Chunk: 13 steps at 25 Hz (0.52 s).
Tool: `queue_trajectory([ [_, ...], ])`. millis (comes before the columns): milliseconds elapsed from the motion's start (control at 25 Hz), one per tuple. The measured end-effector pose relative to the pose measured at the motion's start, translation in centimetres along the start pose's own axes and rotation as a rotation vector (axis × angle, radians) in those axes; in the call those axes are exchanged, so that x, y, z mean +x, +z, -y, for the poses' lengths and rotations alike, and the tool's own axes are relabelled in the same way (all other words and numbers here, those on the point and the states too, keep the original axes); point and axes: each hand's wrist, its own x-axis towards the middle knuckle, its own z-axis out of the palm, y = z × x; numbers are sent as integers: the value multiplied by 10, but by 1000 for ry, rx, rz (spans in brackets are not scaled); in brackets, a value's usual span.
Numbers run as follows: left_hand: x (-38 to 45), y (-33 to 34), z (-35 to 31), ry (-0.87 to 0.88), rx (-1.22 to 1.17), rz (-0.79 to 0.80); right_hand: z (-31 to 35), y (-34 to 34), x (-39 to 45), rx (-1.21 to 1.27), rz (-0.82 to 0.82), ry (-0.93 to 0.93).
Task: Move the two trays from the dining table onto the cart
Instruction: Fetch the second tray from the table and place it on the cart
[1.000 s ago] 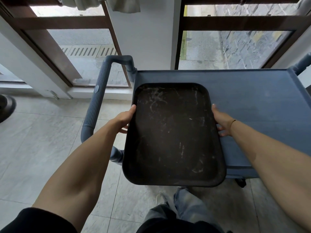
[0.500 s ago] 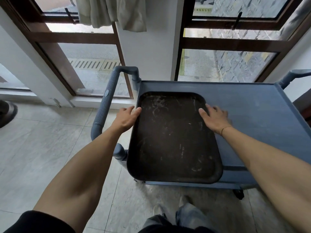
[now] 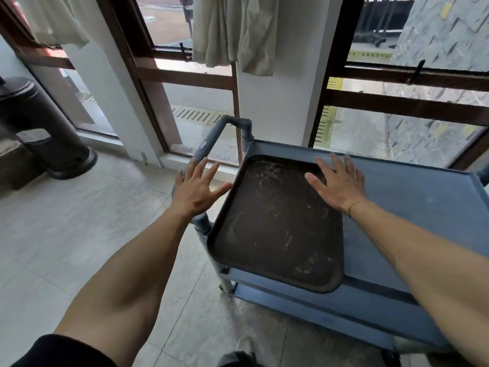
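A dark brown scuffed tray lies flat on the left end of the blue cart's top shelf, its near corner slightly over the shelf's front edge. My left hand hovers just off the tray's left rim, fingers spread, holding nothing. My right hand is lifted over the tray's far right corner, fingers apart and empty. No second tray and no dining table are in view.
The cart's ribbed grey handle rises at its left end, behind my left hand. Windows with brown frames and a white pillar stand right behind the cart. A dark cylindrical stand sits on the tiled floor at left.
The tray went from held above the cart to lying on its top shelf. Both hands let go of its rims and lifted away with fingers spread. The view tilted up and left.
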Motion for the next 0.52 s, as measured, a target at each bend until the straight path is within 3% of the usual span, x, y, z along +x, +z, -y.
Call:
queue_trajectory([
  [280,-123,-13,1,-271,51,-76,28,-6,-28,35,-5,-280],
  [520,-270,-35,22,-579,75,-121,107,7,-75,46,46,-611],
])
